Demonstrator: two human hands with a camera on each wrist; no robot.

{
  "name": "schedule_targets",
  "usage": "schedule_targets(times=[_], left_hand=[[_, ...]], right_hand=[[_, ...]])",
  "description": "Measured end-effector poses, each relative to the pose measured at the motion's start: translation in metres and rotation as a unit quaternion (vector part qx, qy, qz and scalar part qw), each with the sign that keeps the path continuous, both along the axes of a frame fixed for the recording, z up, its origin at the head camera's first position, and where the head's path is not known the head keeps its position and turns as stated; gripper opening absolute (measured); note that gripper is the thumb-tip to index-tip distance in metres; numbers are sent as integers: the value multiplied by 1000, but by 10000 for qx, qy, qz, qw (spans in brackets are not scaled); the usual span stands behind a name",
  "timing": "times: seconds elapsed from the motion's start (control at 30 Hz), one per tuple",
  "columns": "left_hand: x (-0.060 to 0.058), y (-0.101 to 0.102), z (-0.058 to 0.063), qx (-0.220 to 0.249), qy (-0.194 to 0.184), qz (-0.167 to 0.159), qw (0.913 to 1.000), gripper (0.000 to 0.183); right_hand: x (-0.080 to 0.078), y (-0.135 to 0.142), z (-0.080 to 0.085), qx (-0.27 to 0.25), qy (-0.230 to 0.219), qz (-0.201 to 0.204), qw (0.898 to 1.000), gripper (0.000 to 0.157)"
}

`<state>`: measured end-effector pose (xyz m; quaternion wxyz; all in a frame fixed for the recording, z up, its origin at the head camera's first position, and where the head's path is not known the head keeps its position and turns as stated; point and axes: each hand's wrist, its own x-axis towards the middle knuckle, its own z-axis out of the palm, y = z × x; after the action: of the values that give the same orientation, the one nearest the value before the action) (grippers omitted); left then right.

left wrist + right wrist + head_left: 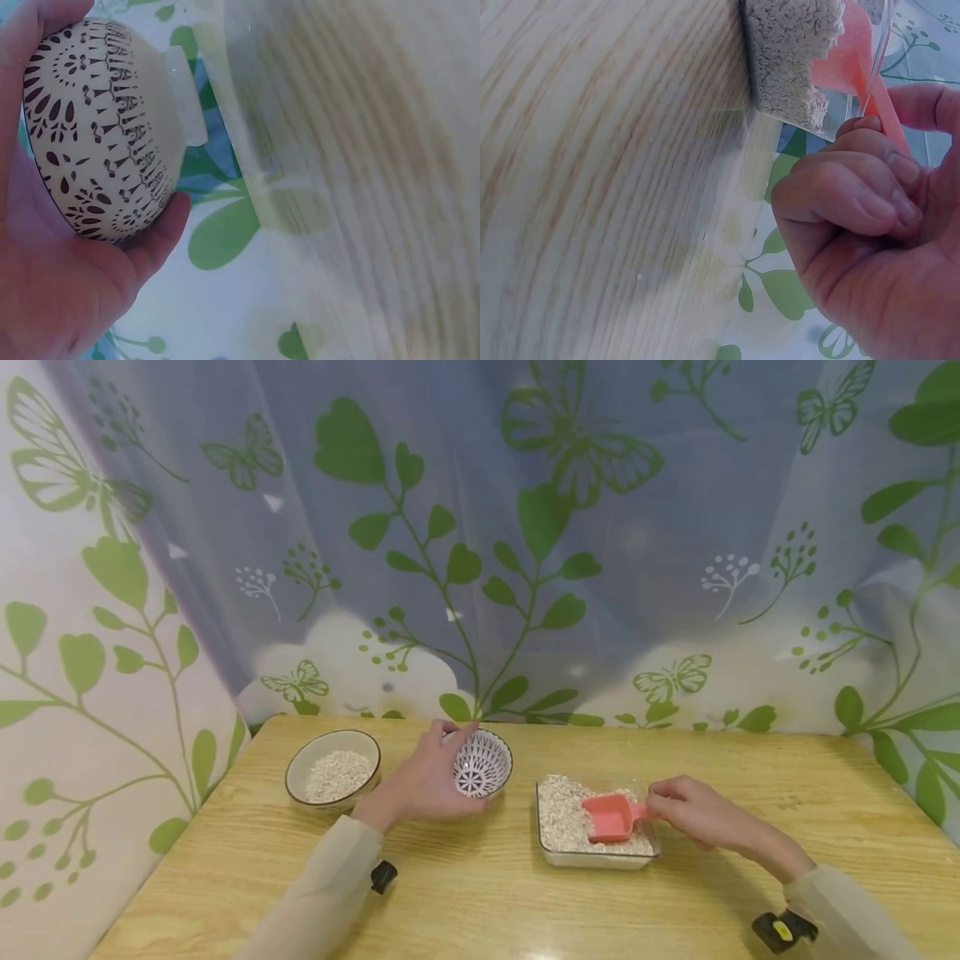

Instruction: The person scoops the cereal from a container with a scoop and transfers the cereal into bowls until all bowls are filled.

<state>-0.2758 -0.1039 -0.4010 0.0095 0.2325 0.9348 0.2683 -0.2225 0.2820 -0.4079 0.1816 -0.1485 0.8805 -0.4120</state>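
Observation:
My left hand (pixel 431 781) grips a small white bowl with a dark pattern (pixel 483 766), thumb at its rim and fingers round its side. Nothing lies inside that bowl. In the left wrist view the patterned outer wall (pixel 105 127) and pale foot of the bowl show, the foot apart from the tabletop. My right hand (pixel 697 812) holds a pink scoop (pixel 611 817) by its handle, its fingers curled in the right wrist view. The scoop's head rests among oat flakes (pixel 562 818) in a clear rectangular container (pixel 600 861).
A larger pale bowl with a dark rim (pixel 300 768) stands at the left, with oat flakes in it. All stand on a wooden table (pixel 480 902). Behind the table's far edge hangs a curtain (pixel 465 527) printed with leaves and butterflies.

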Motion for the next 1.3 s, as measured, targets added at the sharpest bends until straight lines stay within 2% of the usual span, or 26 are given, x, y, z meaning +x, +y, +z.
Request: schedule_targets(times=[0.2,0.5,0.6,0.67,0.77,0.87,0.97,1.07,1.17,1.3], left_hand=[[11,-7,-5,-207,-21,-43,9998,115],[13,-13,-15,-533,-309,78,9981,114],[14,-12,-11,-781,-117,-111,9968,116],[16,-10,-5,-860,233,-260,9957,116],[26,-1,5,-561,755,-380,9948,111],[44,17,13,19,936,-505,9943,100],[65,40,14,483,733,-651,9940,92],[80,59,7,720,504,-748,9933,94],[88,71,-2,840,238,-723,9936,100],[87,78,-11,930,-105,-541,9941,108]], right_hand=[[-1,0,-1,-12,-20,-8,10000,28],[-1,2,1,6,-71,59,10000,29],[0,3,3,37,-81,82,9999,29],[1,4,4,50,-56,135,9999,30],[4,5,5,172,304,304,9989,26],[7,7,6,364,785,420,9954,20],[10,11,8,467,1070,419,9923,13],[12,14,10,480,1238,456,9901,10],[14,17,12,442,1290,484,9895,11],[17,19,14,437,1174,458,9911,14]])
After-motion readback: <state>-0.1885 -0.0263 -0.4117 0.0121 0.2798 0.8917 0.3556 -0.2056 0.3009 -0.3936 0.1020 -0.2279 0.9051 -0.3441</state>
